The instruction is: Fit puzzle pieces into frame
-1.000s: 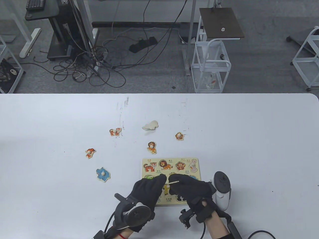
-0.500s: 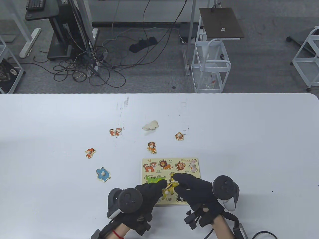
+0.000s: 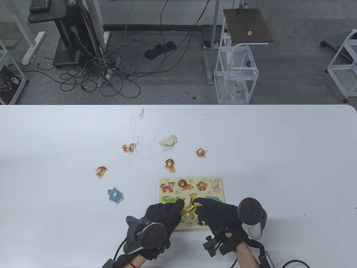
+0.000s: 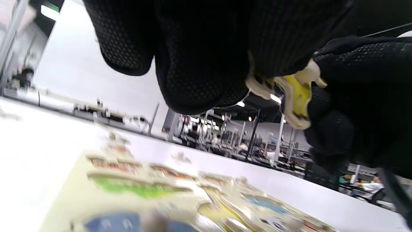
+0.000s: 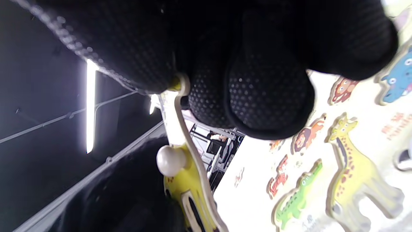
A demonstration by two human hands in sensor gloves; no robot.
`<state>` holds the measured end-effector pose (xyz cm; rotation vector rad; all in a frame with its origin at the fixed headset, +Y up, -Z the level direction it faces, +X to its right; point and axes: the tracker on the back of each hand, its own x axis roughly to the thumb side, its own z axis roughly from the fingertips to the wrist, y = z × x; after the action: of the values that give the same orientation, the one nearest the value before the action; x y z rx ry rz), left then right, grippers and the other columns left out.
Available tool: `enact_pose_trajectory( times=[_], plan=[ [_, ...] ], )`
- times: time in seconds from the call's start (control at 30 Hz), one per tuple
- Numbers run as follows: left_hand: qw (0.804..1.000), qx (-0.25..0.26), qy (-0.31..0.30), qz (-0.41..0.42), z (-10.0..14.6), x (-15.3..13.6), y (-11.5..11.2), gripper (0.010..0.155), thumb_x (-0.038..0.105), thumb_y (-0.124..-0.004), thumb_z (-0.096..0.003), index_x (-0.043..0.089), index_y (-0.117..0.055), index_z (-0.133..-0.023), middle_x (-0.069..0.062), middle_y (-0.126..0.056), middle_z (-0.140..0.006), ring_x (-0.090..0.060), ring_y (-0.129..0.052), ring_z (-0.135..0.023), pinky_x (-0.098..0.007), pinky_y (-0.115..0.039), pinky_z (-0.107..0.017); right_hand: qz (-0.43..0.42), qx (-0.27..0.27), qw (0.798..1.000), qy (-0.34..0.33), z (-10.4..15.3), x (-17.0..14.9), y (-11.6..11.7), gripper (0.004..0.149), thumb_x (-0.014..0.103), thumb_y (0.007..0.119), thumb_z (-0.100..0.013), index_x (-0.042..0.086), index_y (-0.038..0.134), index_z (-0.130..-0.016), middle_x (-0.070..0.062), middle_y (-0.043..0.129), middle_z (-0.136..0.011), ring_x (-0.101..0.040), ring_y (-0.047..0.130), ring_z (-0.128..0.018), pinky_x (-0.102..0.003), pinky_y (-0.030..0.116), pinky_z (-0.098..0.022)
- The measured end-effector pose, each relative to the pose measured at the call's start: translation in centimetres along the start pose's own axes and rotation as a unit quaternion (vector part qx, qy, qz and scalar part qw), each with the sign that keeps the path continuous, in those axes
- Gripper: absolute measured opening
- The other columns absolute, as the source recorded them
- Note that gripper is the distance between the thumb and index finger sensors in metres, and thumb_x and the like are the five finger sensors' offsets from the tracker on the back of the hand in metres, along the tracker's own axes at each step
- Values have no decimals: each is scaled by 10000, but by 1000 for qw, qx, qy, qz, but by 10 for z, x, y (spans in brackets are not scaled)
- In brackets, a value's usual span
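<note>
The cream puzzle frame [image 3: 161,180] with printed animal slots lies near the table's front edge. Over its lower middle hangs a yellow giraffe piece [image 3: 189,209] with a white knob, face up and tilted. My left hand [image 3: 178,207] pinches its left edge and my right hand [image 3: 201,207] pinches its right side. In the left wrist view the giraffe piece [image 4: 297,93] sits between gloved fingers [image 4: 199,64] above the blurred frame [image 4: 128,193]. In the right wrist view the giraffe piece [image 5: 190,183] stands edge-on beside the printed giraffe slot [image 5: 351,174].
Loose pieces lie beyond and left of the frame: a lion [image 3: 169,165], a monkey [image 3: 200,152], a tiger [image 3: 129,147], an orange animal [image 3: 101,171], a blue hippo [image 3: 115,195] and a blank face-down piece [image 3: 168,140]. The table's far edge borders a floor with cables.
The giraffe piece, held edge-on a second ago, has turned face up and dropped closer to the frame. My left hand has rotated and stayed at the piece's left edge.
</note>
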<state>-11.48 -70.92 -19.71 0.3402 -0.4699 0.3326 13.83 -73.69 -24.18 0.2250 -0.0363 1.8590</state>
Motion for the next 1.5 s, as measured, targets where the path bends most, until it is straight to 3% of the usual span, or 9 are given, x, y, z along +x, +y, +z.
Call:
enact_pose_trajectory(
  times=[0.33, 0.43, 0.53, 0.67, 0.87, 1.1, 1.23, 1.5],
  plan=[
    [994, 60, -49, -72, 8, 22, 9, 533, 436, -902, -405, 364, -828, -927, 0, -948, -913, -155, -1066, -661, -416, -827, -634, -109, -18, 991, 80, -1, -18, -6, 437, 354, 901, -384, 70, 982, -706, -146, 1018, -581, -302, 1069, -258, -450, 883, -175],
    [986, 78, -71, -129, 6, 33, 13, 527, 453, -907, -399, 379, -840, -917, -7, -936, -923, -165, -1044, -690, -429, -805, -653, -124, -19, 988, 86, -1, -18, -7, 439, 360, 900, -383, 69, 984, -702, -145, 1023, -568, -291, 1069, -239, -434, 884, -149],
    [978, 73, -70, -183, 2, 43, 16, 513, 480, -901, -392, 396, -865, -897, 12, -888, -967, -165, -1005, -745, -432, -775, -684, -110, -25, 990, 91, -1, -18, -10, 438, 358, 906, -380, 61, 991, -690, -151, 1026, -553, -282, 1065, -205, -417, 881, -115],
    [977, 42, -111, -177, -7, 60, 13, 499, 453, -916, -389, 375, -884, -881, 46, -940, -910, -150, -1033, -695, -423, -792, -674, -110, -8, 990, 89, -1, -17, -11, 438, 356, 907, -378, 52, 995, -682, -158, 1027, -542, -284, 1056, -185, -415, 874, -103],
    [941, 22, -195, -275, -17, 89, 15, 470, 436, -933, -375, 377, -907, -841, 76, -1000, -830, -111, -1071, -620, -398, -834, -646, -114, 24, 990, 84, 0, -14, -13, 438, 367, 896, -384, 51, 1003, -667, -155, 1032, -522, -275, 1055, -169, -413, 879, -97],
    [913, 6, -260, -313, -21, 101, 14, 468, 434, -923, -379, 336, -892, -836, 29, -1020, -805, -139, -1078, -576, -417, -852, -625, -173, 60, 979, 93, -3, -18, -14, 453, 365, 889, -388, 25, 998, -668, -174, 1028, -520, -283, 1053, -162, -418, 877, -90],
    [912, 9, -270, -308, -23, 106, 16, 481, 455, -916, -373, 308, -891, -830, 3, -1034, -778, -136, -1080, -543, -432, -859, -613, -200, 82, 972, 95, -4, -20, -16, 458, 367, 893, -391, 22, 994, -675, -178, 1024, -530, -294, 1054, -177, -425, 878, -103],
    [927, -24, -242, -285, -34, 107, 13, 485, 476, -917, -363, 302, -905, -816, 6, -1050, -746, -126, -1085, -513, -431, -868, -604, -146, 73, 983, 88, -5, -20, -21, 472, 395, 886, -400, 49, 981, -707, -174, 1009, -601, -352, 1060, -287, -478, 874, -197]
  ],
)
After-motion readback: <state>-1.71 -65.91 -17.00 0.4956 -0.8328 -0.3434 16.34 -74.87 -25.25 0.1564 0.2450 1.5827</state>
